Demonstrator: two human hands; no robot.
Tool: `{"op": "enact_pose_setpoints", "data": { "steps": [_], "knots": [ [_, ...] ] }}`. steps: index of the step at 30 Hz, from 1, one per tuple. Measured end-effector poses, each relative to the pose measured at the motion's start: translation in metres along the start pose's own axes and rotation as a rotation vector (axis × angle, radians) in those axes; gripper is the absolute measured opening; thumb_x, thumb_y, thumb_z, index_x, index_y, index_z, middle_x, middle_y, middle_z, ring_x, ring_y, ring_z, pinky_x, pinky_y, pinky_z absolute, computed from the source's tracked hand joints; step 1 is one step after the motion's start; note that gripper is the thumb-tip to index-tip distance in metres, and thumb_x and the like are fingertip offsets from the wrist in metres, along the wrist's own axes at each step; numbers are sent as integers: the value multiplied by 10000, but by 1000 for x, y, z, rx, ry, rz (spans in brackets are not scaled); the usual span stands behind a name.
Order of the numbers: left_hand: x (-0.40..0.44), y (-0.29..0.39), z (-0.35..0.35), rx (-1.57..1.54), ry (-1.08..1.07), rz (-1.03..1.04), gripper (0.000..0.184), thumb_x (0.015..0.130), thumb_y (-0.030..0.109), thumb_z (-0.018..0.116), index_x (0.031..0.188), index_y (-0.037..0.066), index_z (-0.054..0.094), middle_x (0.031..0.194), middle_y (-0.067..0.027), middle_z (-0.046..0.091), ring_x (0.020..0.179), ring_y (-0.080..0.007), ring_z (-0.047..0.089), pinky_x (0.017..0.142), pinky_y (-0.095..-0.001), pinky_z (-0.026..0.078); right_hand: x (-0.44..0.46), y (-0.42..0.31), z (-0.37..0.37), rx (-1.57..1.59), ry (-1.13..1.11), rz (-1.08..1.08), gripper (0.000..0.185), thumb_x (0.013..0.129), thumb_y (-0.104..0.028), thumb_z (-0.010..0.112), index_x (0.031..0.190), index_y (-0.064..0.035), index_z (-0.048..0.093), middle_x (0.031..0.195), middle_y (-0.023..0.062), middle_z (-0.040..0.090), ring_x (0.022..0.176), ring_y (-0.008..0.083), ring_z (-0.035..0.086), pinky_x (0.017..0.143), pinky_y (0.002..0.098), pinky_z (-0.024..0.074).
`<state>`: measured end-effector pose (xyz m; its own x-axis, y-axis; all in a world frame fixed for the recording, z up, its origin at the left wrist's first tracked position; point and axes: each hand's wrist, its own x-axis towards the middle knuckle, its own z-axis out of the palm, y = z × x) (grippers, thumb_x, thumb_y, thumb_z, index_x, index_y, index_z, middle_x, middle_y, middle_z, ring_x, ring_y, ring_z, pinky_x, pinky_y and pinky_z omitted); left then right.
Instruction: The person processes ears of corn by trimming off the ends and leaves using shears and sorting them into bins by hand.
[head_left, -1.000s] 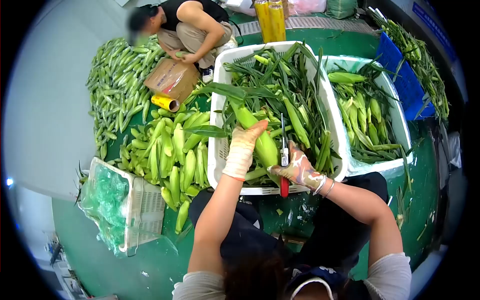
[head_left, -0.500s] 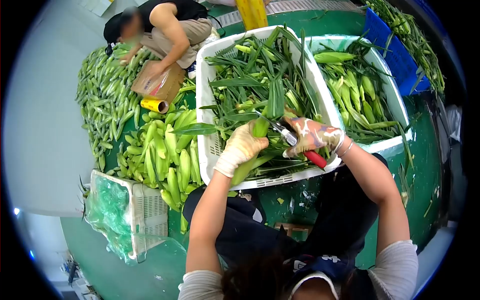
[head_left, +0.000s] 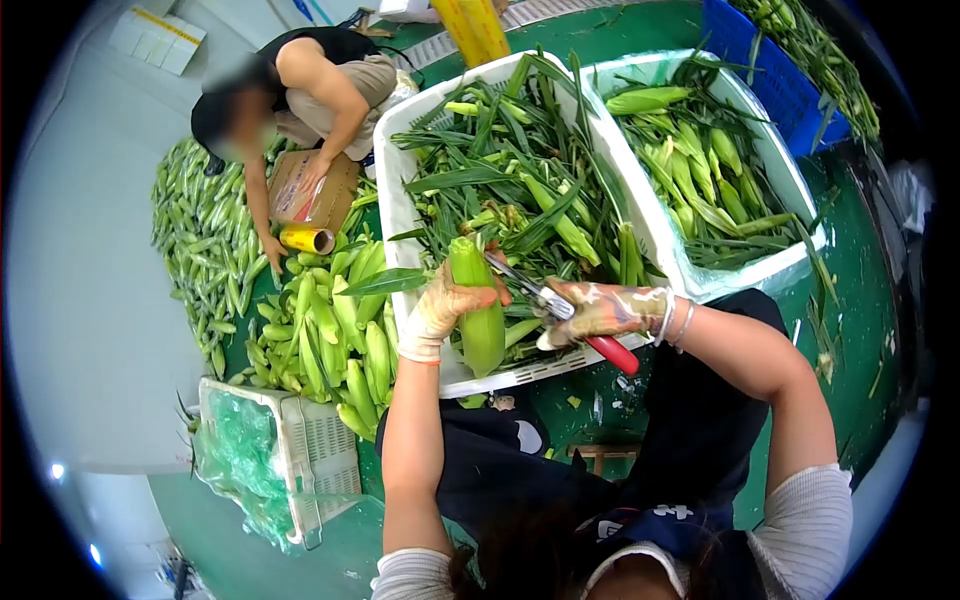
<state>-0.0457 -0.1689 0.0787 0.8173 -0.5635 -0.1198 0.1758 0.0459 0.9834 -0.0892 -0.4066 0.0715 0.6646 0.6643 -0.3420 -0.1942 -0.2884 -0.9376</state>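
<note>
My left hand (head_left: 436, 312), in a pale glove, is closed around a green ear of corn (head_left: 480, 335) held upright over the front edge of a white crate (head_left: 520, 374). The ear's top end looks blunt and trimmed. In my right hand (head_left: 610, 308), wearing a stained glove, is a pair of pruning shears (head_left: 556, 303) with a red handle. Their blades point left toward the ear's upper part; whether they touch it I cannot tell. Cut husks and leaves (head_left: 500, 165) fill the crate behind both hands.
Husked-green corn ears (head_left: 320, 310) are piled left of the crate, with wrapped ears (head_left: 205, 260) beyond. Another person (head_left: 325, 90) crouches by a cardboard box (head_left: 310, 195) and a film roll (head_left: 308, 239). A second crate (head_left: 810, 235) of corn stands right; a plastic-lined basket (head_left: 325, 440) sits lower left.
The leafy top is gone from the ear, which now stands more upright and further left. My right hand with the shears has lowered slightly. The other person's hand has reached toward the corn pile.
</note>
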Motion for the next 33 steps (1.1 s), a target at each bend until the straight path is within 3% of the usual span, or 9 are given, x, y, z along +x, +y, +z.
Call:
{"op": "enact_pose_setpoints", "data": {
  "steps": [6,9,11,12,16,19,25,27,33],
  "knots": [
    [2,15,-1,-71,219,11,630,632,184,711,1188,-30,508,875,-93,619,773,-193,615,710,-304,493,9,-16,-16,378,282,-35,195,784,-136,688,737,-30,531,567,34,551,435,100,521,385,243,441],
    [-15,21,-78,-11,816,93,376,751,215,646,1060,18,559,768,-54,561,717,-186,574,677,-312,482,-12,-3,-79,115,268,-12,288,796,-257,702,768,-17,544,591,9,541,507,123,550,511,268,474],
    [-44,21,-138,-159,1054,411,363,829,365,611,1005,51,561,855,-58,566,818,-196,545,807,-352,447,-40,13,-126,-47,466,114,499,747,-351,733,1028,25,565,810,61,602,691,125,582,599,277,481],
    [-63,25,-164,-285,1125,444,378,852,398,584,992,47,555,943,-78,565,882,-223,530,873,-362,422,-53,33,-154,-156,597,144,548,712,-483,705,918,19,626,785,104,624,715,169,584,644,304,465],
    [-110,5,-272,-235,1623,443,593,862,427,560,1213,-42,470,1217,-150,528,1122,-286,488,969,-412,391,-95,137,-267,-453,967,746,427,732,-376,620,847,34,646,827,187,659,777,297,632,725,347,477],
    [-121,-42,-315,-281,1591,249,508,879,400,539,1140,-34,506,1116,-139,565,1019,-261,529,870,-373,431,-111,243,-318,-875,1346,872,334,761,-253,557,970,7,579,933,202,649,845,349,639,764,410,496],
    [-99,-84,-304,-336,1222,-61,380,913,346,497,995,-16,577,913,-116,639,812,-210,611,672,-296,510,-79,298,-378,-1176,1384,793,240,754,-140,569,968,-32,557,912,180,623,869,333,618,747,436,483],
    [-73,-67,-254,-47,1178,-299,324,865,377,556,947,67,605,873,-78,636,802,-179,609,611,-269,485,-59,308,-395,-1191,1332,856,203,795,-162,539,954,-38,555,902,168,628,848,317,621,741,421,484],
    [-22,-26,-127,295,981,-202,395,840,362,589,1072,44,604,915,-35,625,673,-119,575,523,-194,410,-68,289,-392,-755,1384,698,201,788,-177,561,926,-32,548,846,215,641,829,356,636,713,424,493]
  ]
}}
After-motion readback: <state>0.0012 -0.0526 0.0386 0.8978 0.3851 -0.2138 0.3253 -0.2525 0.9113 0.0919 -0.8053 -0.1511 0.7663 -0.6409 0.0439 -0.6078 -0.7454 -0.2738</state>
